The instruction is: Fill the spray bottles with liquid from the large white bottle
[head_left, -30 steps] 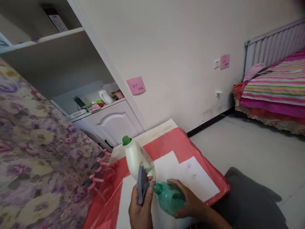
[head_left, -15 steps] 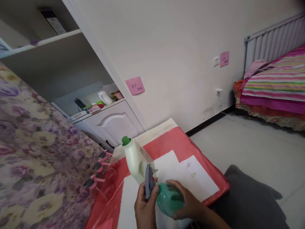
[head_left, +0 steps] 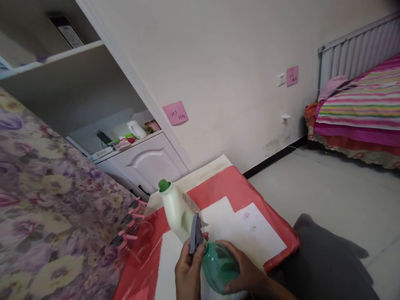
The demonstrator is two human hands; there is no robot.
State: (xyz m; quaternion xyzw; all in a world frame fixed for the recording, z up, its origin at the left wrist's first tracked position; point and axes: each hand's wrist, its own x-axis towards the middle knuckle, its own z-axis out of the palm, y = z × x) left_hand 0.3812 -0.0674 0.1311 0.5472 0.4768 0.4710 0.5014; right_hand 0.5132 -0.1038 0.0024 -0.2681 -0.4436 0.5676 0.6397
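Note:
A green see-through spray bottle (head_left: 218, 268) with a grey trigger head (head_left: 196, 233) is tilted between my hands above the table. My left hand (head_left: 190, 266) closes its fingers on the trigger head near the bottle's neck. Wrapped round the green body from the right is my right hand (head_left: 242, 271). Just behind stands a pale green jug (head_left: 178, 212), its mouth uncapped and showing a green inner spout (head_left: 163, 185); the trigger head hides part of its lower side.
White paper sheets (head_left: 256, 237) lie on the red table cover (head_left: 218, 181). Clear containers with pink clips (head_left: 127, 236) stand at the table's left edge by a floral curtain (head_left: 56, 208). Behind are a cabinet (head_left: 150, 162) and wall; a bed (head_left: 359, 112) is at the right.
The spray bottle's body has dipped slightly down and left, with my right hand moving along. My left hand keeps its hold on the trigger head. The view has shifted slightly.

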